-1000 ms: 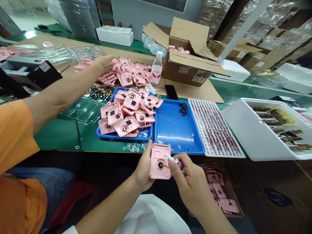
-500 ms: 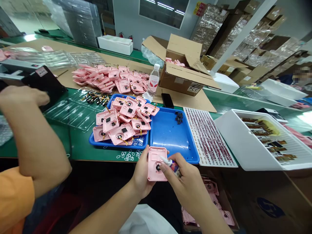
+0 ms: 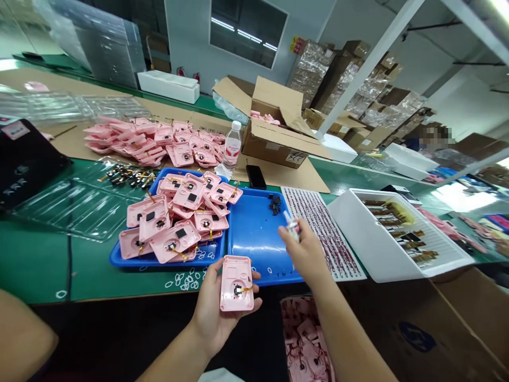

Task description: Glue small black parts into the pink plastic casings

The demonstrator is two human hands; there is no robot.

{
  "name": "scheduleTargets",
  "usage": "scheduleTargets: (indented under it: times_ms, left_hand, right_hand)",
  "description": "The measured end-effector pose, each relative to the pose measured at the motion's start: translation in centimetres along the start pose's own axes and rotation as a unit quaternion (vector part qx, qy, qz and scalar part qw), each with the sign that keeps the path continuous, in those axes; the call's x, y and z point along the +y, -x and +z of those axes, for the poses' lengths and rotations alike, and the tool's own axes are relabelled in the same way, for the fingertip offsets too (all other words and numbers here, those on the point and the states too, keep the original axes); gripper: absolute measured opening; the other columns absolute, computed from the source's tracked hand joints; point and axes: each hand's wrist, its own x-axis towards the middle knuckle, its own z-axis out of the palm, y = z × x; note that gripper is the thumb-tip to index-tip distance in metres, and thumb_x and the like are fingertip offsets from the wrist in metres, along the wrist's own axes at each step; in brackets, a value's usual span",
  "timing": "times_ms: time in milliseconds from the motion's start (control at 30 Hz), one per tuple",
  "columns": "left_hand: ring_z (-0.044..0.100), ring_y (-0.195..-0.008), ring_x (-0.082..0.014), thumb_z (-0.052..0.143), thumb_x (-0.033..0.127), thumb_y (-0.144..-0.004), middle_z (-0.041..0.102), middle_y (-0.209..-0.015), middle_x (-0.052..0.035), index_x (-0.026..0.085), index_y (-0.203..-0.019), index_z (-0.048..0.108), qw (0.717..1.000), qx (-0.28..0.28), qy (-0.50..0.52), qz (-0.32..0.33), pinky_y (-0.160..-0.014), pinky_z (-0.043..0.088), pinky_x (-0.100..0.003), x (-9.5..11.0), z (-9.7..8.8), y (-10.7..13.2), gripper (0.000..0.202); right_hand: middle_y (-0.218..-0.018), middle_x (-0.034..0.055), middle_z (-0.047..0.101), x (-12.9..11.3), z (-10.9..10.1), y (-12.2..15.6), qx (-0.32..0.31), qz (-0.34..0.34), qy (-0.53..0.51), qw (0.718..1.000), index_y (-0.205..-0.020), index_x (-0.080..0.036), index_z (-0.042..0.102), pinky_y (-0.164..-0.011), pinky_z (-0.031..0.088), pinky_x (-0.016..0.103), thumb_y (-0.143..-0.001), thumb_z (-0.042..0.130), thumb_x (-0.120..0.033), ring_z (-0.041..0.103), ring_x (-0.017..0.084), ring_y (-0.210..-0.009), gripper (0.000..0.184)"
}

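In my left hand (image 3: 212,305) lies a pink plastic casing (image 3: 235,270), its inside facing up, with a small black part and a gold flex strip in it. My fingers curl round its edges. My right hand (image 3: 308,252) grips a small glue tube (image 3: 292,225) with a white nozzle, above the right side of a blue tray (image 3: 254,239). Small black pieces (image 3: 274,204) sit at that tray's far corner. To the left, another blue tray (image 3: 119,260) bears a heap of pink casings (image 3: 177,212) like the one I hold.
White loops (image 3: 185,280) lie along the table's front edge. A bottle (image 3: 233,146), a phone (image 3: 255,176) and a cardboard box (image 3: 274,146) stand behind the trays. To the right are a white sheet of dark red wires (image 3: 318,223) and a foam box (image 3: 358,249). Someone's arm (image 3: 24,339) shows at lower left.
My right hand has lifted the glue tube off the casing and moved it up and right, over the tray. The view has shifted. The neighbour's arm has drawn back.
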Motion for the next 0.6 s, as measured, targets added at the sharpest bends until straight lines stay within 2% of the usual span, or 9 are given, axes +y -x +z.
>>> scheduleTargets:
  times_ms: [67, 133, 233, 367, 467, 533, 600]
  left_hand:
    - [0.072, -0.074, -0.0223, 0.051, 0.044, -0.102, 0.078, -0.102, -0.0182, 0.009, -0.116, 0.073, 1.000, 0.002, 0.001, 0.010, -0.068, 0.065, -0.040, 0.0, 0.0, 0.2, 0.044]
    - [0.073, -0.075, -0.0223, 0.053, 0.042, -0.101, 0.078, -0.104, -0.0185, 0.009, -0.116, 0.073, 1.000, 0.003, 0.002, 0.022, -0.069, 0.065, -0.040, -0.1, 0.0, 0.4, 0.042]
    - [0.073, -0.076, -0.0230, 0.054, 0.041, -0.102, 0.078, -0.106, -0.0186, 0.010, -0.116, 0.073, 0.999, 0.009, 0.001, 0.041, -0.068, 0.066, -0.040, -0.1, 0.0, 0.7, 0.039]
    - [0.074, -0.079, -0.0239, 0.051, 0.041, -0.104, 0.078, -0.109, -0.0187, 0.011, -0.117, 0.072, 0.998, 0.012, -0.014, 0.055, -0.066, 0.066, -0.039, 0.5, 0.0, 1.0, 0.039]
    - [0.073, -0.080, -0.0241, 0.050, 0.042, -0.104, 0.078, -0.108, -0.0181, 0.012, -0.120, 0.071, 0.998, 0.009, -0.017, 0.067, -0.065, 0.065, -0.038, 1.1, -0.1, 1.2, 0.040]
    - [0.073, -0.079, -0.0237, 0.049, 0.042, -0.105, 0.078, -0.107, -0.0172, 0.012, -0.120, 0.071, 0.997, 0.009, -0.017, 0.072, -0.065, 0.065, -0.037, 1.3, -0.2, 1.3, 0.040]
    - [0.072, -0.079, -0.0230, 0.048, 0.043, -0.105, 0.078, -0.106, -0.0168, 0.012, -0.118, 0.072, 0.997, 0.007, -0.018, 0.073, -0.065, 0.065, -0.037, 1.3, -0.5, 1.3, 0.041]
  right_hand:
    - [-0.076, 0.0007, 0.064, 1.6, 0.0, -4.8, 0.036, 0.024, 0.044, 0.998, -0.097, -0.021, 0.055, -0.058, 0.043, 0.030, -0.101, 0.055, -0.049, 0.061, 0.020, -0.066, 0.028]
    - [-0.088, 0.0048, 0.067, 2.8, 0.6, -8.9, 0.047, 0.037, 0.086, 0.994, -0.100, -0.018, 0.060, -0.071, 0.050, 0.033, -0.099, 0.063, -0.037, 0.065, 0.022, -0.079, 0.019]
    - [-0.106, 0.0055, 0.069, 3.8, 2.1, -12.6, 0.025, 0.038, 0.136, 0.990, -0.113, -0.016, 0.066, -0.085, 0.056, 0.040, -0.099, 0.069, -0.035, 0.068, 0.021, -0.093, 0.023]
    - [-0.117, 0.0073, 0.070, 4.0, 3.5, -14.4, -0.003, 0.040, 0.180, 0.983, -0.122, -0.017, 0.066, -0.090, 0.059, 0.043, -0.101, 0.070, -0.036, 0.070, 0.023, -0.101, 0.029]
    - [-0.116, 0.0070, 0.071, 3.7, 3.0, -14.8, -0.009, 0.044, 0.196, 0.980, -0.119, -0.016, 0.068, -0.090, 0.060, 0.043, -0.100, 0.070, -0.034, 0.070, 0.022, -0.100, 0.026]
    - [-0.112, 0.0069, 0.071, 3.2, 2.4, -14.2, -0.006, 0.033, 0.193, 0.981, -0.116, -0.015, 0.067, -0.090, 0.059, 0.043, -0.099, 0.071, -0.030, 0.070, 0.023, -0.099, 0.023]
    - [-0.107, 0.0081, 0.073, 2.1, 1.8, -12.1, -0.001, 0.008, 0.177, 0.984, -0.113, -0.014, 0.065, -0.088, 0.056, 0.040, -0.098, 0.070, -0.025, 0.070, 0.023, -0.097, 0.019]
